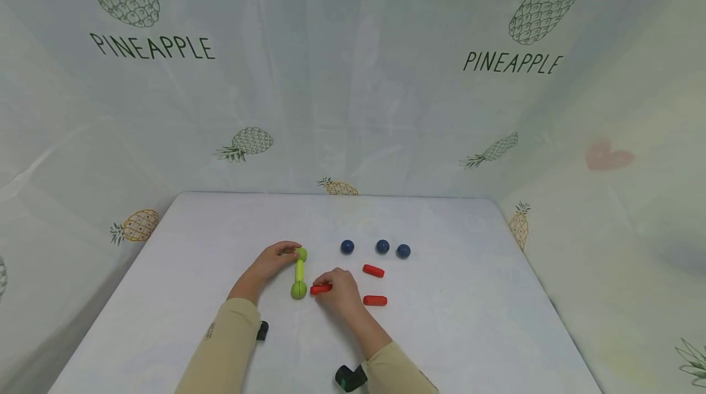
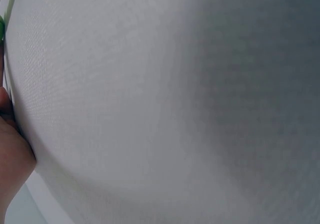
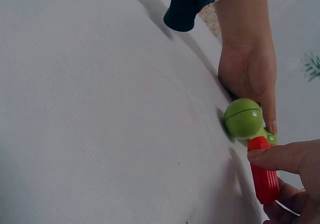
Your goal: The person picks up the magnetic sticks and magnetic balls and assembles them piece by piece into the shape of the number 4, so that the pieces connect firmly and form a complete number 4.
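Note:
A yellow-green rod (image 1: 299, 270) with a green ball at each end lies on the white table, one end toward the back. My left hand (image 1: 273, 259) holds the far green ball (image 1: 301, 253) with its fingertips. Between thumb and fingers, my right hand (image 1: 341, 293) pinches a red ribbed rod (image 1: 320, 289) whose left end points at the near green ball (image 1: 298, 290). In the right wrist view, the red rod (image 3: 263, 171) overlaps the yellow-green rod just by that ball (image 3: 243, 119). Only a sliver of the left hand (image 2: 14, 159) shows in the left wrist view.
Three dark blue balls (image 1: 382, 247) stand in a loose row farther back. Right of my right hand lie two more red rods, one farther (image 1: 373, 271) and one nearer (image 1: 375, 301). A pineapple-print cloth (image 1: 353, 106) hangs behind the table (image 1: 469, 320).

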`<state>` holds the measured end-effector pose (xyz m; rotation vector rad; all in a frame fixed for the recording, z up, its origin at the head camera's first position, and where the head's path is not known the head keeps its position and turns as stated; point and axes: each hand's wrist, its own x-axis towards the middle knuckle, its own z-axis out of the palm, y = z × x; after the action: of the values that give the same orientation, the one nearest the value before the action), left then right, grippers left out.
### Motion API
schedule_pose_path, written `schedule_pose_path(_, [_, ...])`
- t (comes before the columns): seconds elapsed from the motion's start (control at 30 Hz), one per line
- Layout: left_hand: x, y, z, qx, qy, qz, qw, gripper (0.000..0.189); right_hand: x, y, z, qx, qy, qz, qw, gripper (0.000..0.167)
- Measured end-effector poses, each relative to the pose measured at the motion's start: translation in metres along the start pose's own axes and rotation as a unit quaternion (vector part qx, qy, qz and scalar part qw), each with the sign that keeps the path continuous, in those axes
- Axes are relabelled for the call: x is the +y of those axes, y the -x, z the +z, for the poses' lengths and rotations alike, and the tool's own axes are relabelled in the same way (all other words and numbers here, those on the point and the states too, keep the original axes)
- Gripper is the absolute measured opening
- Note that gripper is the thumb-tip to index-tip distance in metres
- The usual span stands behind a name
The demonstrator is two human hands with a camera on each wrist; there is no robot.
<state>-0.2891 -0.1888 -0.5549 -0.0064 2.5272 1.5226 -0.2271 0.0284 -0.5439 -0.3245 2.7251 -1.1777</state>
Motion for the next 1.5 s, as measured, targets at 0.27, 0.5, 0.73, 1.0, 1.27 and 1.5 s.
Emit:
schedule_pose_path(0.27, [0.005,0.001,0.000,0.002,-0.003,-0.001,1.0000,0.034,-0.005,-0.001,-0.001,-0.012,-0.009,0.007,0.9999,0.019])
schedule_pose_path(0.5, [0.007,0.002,0.000,0.003,-0.012,-0.009,0.9999,0.035,-0.009,-0.001,-0.001,-0.012,-0.008,0.001,0.9999,0.018])
schedule_pose_path(0.73, [0.010,0.006,-0.002,0.004,-0.020,0.027,0.9994,0.037,-0.011,-0.001,-0.001,-0.012,-0.003,0.000,0.9999,0.019])
schedule_pose_path(1.0, [0.008,0.003,0.000,0.004,-0.010,0.015,0.9998,0.036,-0.013,0.000,0.000,-0.010,-0.017,0.003,0.9998,0.018])
schedule_pose_path(1.27, [0.006,0.004,0.002,0.016,-0.019,-0.002,0.9997,0.037,-0.012,-0.001,0.003,-0.018,-0.030,0.010,0.9993,0.018])
schedule_pose_path(1.5, [0.005,0.015,0.006,0.037,0.005,-0.007,0.9993,0.045,-0.009,0.000,0.004,-0.026,-0.051,0.023,0.9981,0.018])
